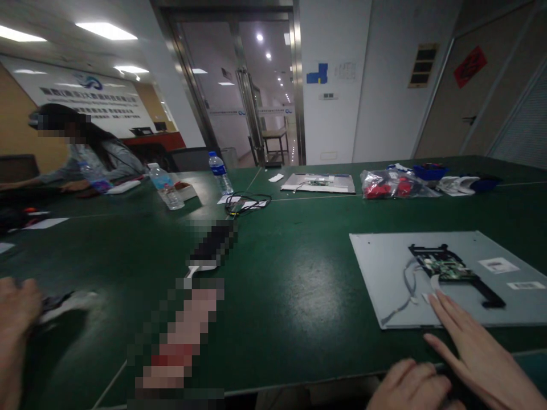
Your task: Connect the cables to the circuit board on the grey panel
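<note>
My right hand [474, 341] lies palm down over the near edge of a flat grey display panel [371, 273]. Its fingers are stretched out and the thumb is apart. The fingertips rest near a small white piece by the black bracket with a green circuit board [448, 266] on the panel. A thin grey cable [408, 279] runs left of the board. Closer to me, by the table edge, my left hand [410, 387] is slightly blurred, its fingers curled inward. Whatever is inside them is hidden.
At the left edge, another person's hand [17, 319] is at a blurred dark-and-white item. A person [111, 156] sits far left. Bottles [166, 188], a black cable [250, 202], a second panel [290, 183], a plastic bag with red items [393, 185] and blue trays [429, 172] are on the green table [299, 285].
</note>
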The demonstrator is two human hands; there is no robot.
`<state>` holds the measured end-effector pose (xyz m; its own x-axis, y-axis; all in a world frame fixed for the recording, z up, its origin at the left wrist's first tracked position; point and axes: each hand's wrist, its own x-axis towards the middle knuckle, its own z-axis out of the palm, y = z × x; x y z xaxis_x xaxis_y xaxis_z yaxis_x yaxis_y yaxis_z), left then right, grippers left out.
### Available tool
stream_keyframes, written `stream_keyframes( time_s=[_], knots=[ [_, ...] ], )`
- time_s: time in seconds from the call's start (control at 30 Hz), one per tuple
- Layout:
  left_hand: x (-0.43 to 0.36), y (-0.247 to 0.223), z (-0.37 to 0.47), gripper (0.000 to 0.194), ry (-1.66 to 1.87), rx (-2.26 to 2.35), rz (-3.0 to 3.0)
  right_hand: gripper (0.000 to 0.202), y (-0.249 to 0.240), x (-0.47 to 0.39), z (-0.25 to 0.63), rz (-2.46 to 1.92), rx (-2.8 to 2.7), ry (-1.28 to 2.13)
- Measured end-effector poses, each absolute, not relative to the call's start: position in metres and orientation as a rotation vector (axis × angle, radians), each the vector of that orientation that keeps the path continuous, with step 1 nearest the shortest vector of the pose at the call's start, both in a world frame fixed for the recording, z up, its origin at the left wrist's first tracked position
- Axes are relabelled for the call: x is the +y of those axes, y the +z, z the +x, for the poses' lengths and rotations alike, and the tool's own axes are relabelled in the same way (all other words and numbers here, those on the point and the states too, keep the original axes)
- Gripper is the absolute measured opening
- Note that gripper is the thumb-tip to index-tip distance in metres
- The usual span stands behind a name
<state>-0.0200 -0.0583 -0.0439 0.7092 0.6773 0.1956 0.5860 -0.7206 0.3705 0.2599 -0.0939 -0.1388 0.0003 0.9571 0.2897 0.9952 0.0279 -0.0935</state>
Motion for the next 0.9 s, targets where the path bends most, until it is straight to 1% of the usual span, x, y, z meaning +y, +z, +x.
stream_keyframes(
  time_s=[0.07, 0.1, 0.17, 0.3, 0.4, 0.6, 0.9],
  knots=[
    [-0.057, -0.043, -0.022, 0.046, 0.477, 0.834, 2.675, 0.072, -0.129, -0.102, 0.222, -1.934, -2.101, -0.159],
    [-0.054, -0.039, -0.022, 0.056, 0.494, 0.786, 2.68, 0.07, -0.121, -0.105, 0.211, -1.909, -2.126, -0.134],
    [-0.047, -0.03, -0.022, 0.068, 0.515, 0.911, 2.64, 0.071, -0.104, -0.109, 0.199, -1.824, -2.211, -0.054],
    [-0.031, -0.021, -0.029, 0.076, 0.359, 1.196, 2.539, 0.074, -0.077, -0.105, 0.195, -1.684, -2.353, 0.115],
    [-0.028, -0.026, -0.037, 0.077, 0.304, 1.261, 2.544, 0.073, -0.069, -0.098, 0.195, -1.593, -2.399, 0.196],
    [-0.035, -0.028, -0.054, 0.076, 0.354, 1.397, 2.586, 0.073, -0.054, -0.086, 0.187, -1.473, -2.477, 0.29],
    [-0.049, -0.023, -0.073, 0.073, 0.368, 1.562, 2.628, 0.072, -0.032, -0.08, 0.177, -1.389, -2.544, 0.307]
  ],
)
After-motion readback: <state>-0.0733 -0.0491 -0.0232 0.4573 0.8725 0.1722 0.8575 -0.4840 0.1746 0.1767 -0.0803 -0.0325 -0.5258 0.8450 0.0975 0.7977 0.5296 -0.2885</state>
